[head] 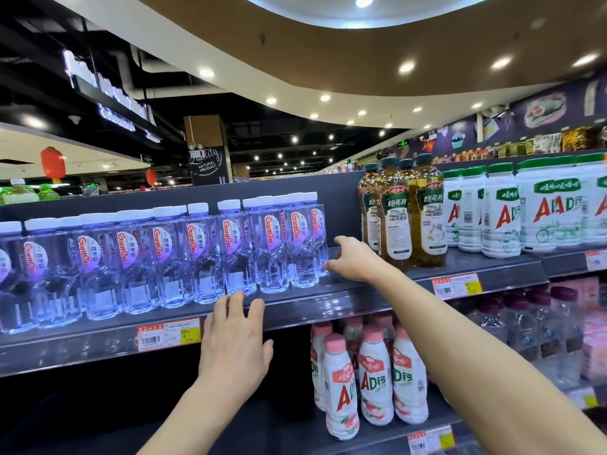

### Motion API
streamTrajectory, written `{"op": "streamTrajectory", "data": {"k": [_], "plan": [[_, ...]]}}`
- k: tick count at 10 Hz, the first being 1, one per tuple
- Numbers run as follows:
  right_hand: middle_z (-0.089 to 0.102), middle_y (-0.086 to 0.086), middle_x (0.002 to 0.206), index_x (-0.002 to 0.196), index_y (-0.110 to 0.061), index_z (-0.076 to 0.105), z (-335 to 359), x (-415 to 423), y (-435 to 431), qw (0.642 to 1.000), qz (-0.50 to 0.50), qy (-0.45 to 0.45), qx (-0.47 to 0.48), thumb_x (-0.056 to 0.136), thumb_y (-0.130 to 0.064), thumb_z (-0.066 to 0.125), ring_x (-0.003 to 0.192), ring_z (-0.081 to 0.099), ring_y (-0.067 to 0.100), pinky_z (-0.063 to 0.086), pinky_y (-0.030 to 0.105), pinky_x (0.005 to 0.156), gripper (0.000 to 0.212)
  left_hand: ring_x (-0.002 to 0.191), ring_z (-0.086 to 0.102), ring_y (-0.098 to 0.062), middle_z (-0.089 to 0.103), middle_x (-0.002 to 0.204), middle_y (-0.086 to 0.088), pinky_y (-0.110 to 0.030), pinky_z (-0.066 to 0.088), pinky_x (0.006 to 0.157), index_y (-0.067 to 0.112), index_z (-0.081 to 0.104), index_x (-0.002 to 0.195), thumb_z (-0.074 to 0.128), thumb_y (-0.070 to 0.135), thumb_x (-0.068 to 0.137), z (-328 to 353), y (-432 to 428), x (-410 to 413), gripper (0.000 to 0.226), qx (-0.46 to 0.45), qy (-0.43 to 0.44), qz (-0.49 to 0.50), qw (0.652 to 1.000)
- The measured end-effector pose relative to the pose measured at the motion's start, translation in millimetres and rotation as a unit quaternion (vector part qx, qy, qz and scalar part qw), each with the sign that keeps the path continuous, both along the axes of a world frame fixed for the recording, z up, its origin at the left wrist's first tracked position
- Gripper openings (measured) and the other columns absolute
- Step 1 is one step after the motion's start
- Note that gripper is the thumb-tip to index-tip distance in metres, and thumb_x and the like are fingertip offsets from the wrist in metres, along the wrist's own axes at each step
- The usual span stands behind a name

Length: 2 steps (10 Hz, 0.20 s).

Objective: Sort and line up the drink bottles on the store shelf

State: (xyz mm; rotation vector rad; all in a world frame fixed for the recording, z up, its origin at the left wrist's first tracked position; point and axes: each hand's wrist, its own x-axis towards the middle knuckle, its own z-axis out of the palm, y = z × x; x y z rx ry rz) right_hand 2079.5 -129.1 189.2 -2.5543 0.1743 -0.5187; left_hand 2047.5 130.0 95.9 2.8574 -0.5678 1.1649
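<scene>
The left grip (235, 339) is seen nearest, released and holding nothing, its fingers (230, 302) laid on the front rail of the upper shelf (328, 307). Above and right of it, the right grip (353, 261) is stretched over the shelf board. It is also released, with fingers spread and nothing grasped.

The water bottles (230, 251) are found directly above the left grip and to the left of the right grip. About ten red-lettered labels can be counted along the front, and more white caps are seen behind. The thumb of the right grip is held at the base of the row's right-hand end; contact cannot be told.

Just right of the right grip, four amber tea bottles (427, 218) are stood in a tight cluster. Beyond them, at least five white green-capped bottles (499, 218) are lined up.

On the lower shelf (289, 435), under the right forearm, at least six white pink-capped bottles (374, 379) are grouped. Farther right, about four clear bottles with dark red caps (522, 326) can be made out.

One orange price tag (167, 333) is fixed to the rail just left of the left grip.
</scene>
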Motion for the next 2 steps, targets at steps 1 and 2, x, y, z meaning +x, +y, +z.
{"op": "streamTrajectory", "data": {"k": [1, 2], "plan": [[0.066, 0.006, 0.135, 0.145, -0.018, 0.054, -6, -23, 6, 0.997, -0.012, -0.067, -0.034, 0.094, -0.038, 0.065, 0.122, 0.062, 0.028, 0.051, 0.042, 0.102, 0.055, 0.112, 0.055, -0.043, 0.062, 0.117, -0.020, -0.054, 0.054, 0.085, 0.011, 0.066, 0.105, 0.091, 0.040, 0.056, -1, -6, 0, 0.063, -0.017, -0.013, -0.002, 1.000], [0.072, 0.001, 0.124, 0.132, -0.023, 0.064, -24, -39, 16, 0.990, -0.020, -0.132, -0.041, 0.096, -0.051, 0.059, 0.117, 0.064, 0.026, 0.052, 0.043, 0.099, 0.046, 0.117, 0.052, -0.046, 0.061, 0.120, -0.024, -0.060, 0.051, 0.092, 0.006, 0.067, 0.113, 0.092, 0.038, 0.057, -6, -5, 1, 0.069, -0.044, -0.023, -0.007, 0.999]]}}
